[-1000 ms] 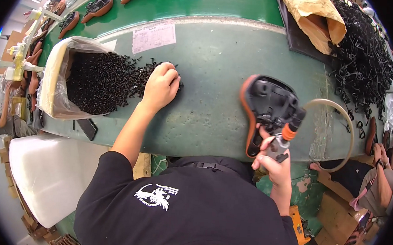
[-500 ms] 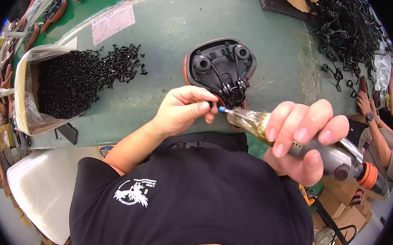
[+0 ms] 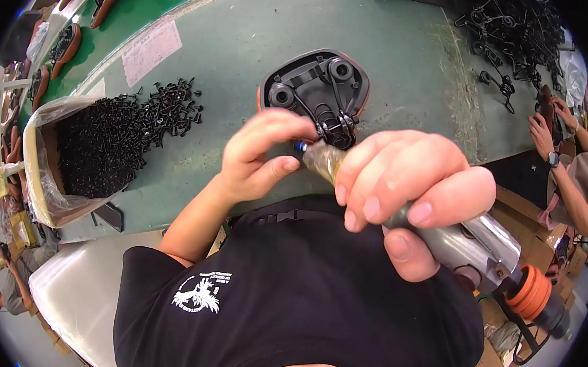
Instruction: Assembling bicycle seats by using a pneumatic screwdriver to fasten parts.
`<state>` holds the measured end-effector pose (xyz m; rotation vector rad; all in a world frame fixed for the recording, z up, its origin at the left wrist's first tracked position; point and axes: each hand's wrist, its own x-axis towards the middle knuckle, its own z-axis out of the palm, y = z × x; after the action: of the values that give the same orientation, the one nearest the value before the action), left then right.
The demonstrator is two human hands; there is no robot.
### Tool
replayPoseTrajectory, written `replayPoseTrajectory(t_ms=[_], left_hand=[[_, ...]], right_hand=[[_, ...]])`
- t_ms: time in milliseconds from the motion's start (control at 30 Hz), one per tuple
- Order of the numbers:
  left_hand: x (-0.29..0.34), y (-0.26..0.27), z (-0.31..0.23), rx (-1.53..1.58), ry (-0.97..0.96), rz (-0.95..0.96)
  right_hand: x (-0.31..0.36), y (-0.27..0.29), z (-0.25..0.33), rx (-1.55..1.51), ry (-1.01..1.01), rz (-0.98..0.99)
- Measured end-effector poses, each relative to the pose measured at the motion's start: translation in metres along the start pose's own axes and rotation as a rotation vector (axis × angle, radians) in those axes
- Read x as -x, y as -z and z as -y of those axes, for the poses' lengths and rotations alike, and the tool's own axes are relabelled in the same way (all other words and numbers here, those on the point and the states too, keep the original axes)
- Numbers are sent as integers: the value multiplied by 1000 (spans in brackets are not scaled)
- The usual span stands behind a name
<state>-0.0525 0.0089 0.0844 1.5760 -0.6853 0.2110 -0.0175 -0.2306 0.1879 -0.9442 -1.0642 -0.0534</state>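
My right hand [image 3: 413,181] is wrapped round a grey power screwdriver [image 3: 470,243] with an orange ring near its rear end. Tape covers the tool's nose, and its small blue tip [image 3: 301,146] points left. At that tip is my left hand [image 3: 255,157], thumb and fingers apart and slightly blurred; no screw can be made out there. Just beyond both hands, a bicycle saddle [image 3: 314,89] lies upside down on the green table, its black underside and two round spring seats facing up. Part of its near end is hidden behind my hands.
On the left, black screws [image 3: 98,153] fill a plastic-lined box [image 3: 40,189] and spill onto the table [image 3: 235,50]. Tangled black wire parts [image 3: 509,35] heap at the far right. Another person's hands [image 3: 543,136] work at the right edge. More saddles [image 3: 65,48] line the far left.
My left thumb has come away from the fingers that were pinched at the tip. The screwdriver has moved left and nearer the camera. The saddle appears slightly farther left in view.
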Motion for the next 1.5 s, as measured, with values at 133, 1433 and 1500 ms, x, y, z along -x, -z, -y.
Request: replayPoseTrajectory(t_ms=[133,1433,1500], left_hand=[[1,13,33,-738,20,-269],[51,69,45,-538,267,-337],[44,114,49,-1174,335,-345]], right_hand=[[-6,4,-6,165,-28,3],[-12,-21,-38,117,-133,53],[-14,-14,-25,102,-123,51]])
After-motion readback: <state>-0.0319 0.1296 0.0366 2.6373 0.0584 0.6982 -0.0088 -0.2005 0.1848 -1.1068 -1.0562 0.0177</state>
